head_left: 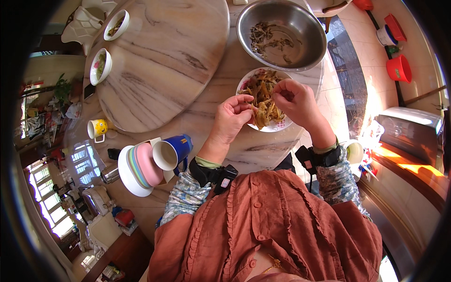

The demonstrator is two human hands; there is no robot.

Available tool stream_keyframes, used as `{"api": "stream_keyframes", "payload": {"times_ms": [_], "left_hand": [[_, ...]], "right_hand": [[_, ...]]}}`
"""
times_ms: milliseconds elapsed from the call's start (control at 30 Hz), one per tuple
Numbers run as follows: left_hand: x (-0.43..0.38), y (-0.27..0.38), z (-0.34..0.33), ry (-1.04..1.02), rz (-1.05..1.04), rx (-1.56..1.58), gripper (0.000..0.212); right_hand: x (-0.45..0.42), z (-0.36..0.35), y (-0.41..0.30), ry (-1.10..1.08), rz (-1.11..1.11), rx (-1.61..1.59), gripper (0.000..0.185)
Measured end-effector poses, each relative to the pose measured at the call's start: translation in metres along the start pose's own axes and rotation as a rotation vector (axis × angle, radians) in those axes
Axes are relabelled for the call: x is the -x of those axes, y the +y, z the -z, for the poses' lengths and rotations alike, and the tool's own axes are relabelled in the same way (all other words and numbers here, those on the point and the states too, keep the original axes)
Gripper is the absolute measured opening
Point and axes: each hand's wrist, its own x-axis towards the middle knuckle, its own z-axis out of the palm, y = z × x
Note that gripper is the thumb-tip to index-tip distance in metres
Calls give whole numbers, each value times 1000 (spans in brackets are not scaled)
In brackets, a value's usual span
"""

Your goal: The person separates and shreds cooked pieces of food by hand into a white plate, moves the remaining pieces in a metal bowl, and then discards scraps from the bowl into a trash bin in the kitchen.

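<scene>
A white plate with a pink floral pattern [279,124] stands at the table's near edge, heaped with yellow-brown strips of what look like dried or pickled vegetables [262,86]. Over the plate's left side, my left hand [233,116] pinches a strip between thumb and fingers. My right hand [294,100] is above the right side of the heap, its fingers curled inward and thumb against them; whether a piece is between them is hidden. Just beyond the plate sits a stainless steel basin [303,38] with a few darker wet-looking shreds in its bottom.
A round marble-patterned turntable [169,67] carries two white bowls of food [117,25]. To my left are a blue mug [179,148] lying on its side, stacked pastel bowls [146,164], a metal flask [110,173] and a yellow cup [97,129]. A phone [89,91] lies farther off.
</scene>
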Motion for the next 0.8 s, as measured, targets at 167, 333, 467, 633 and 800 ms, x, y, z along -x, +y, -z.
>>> {"api": "stream_keyframes", "payload": {"times_ms": [167,333,467,633,800], "left_hand": [[-2,-3,6,-9,10,33,26],[-1,-1,11,29,75,276,25],[0,0,14,-16,55,316,26],[-1,-2,17,-142,18,356,26],[4,9,7,-90,62,320,24]], "right_hand": [[-21,13,-9,188,230,74,10],[-44,28,-5,283,627,558,13],[-18,6,2,-43,197,53,15],[-6,-15,21,-317,37,-88,23],[-1,-17,21,-358,-201,-264,21]]}}
